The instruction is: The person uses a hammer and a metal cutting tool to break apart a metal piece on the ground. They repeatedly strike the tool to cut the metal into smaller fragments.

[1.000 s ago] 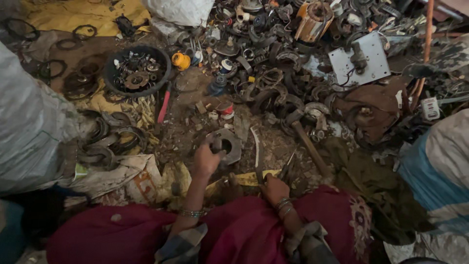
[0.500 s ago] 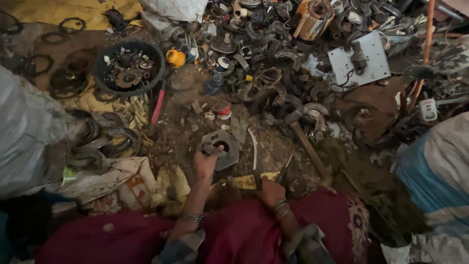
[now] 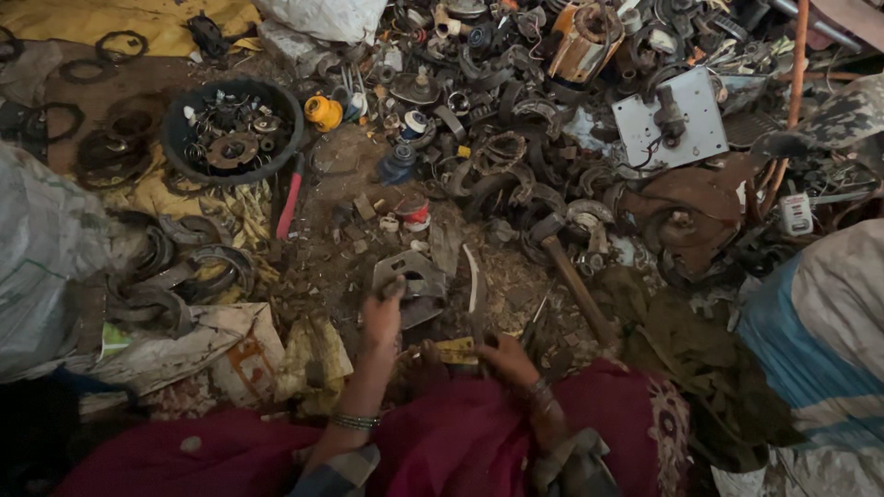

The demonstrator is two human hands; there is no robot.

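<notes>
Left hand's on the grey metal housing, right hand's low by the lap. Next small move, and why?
Probably steady the metal housing flat on the dirt with the left hand, then bring the right hand up to it. The left grips only its near edge, it sits tilted, and the right rests apart from it, near a yellow scrap.

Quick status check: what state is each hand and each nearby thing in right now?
left hand: closed on the metal housing, thumb over its rim
metal housing: tilted on the dirt, held at its near edge
right hand: low by the lap, fingers curled; its grip cannot be told
hammer: lying flat, untouched
black tub: upright, filled with small metal parts
red-handled tool: lying flat beside the tub
</notes>
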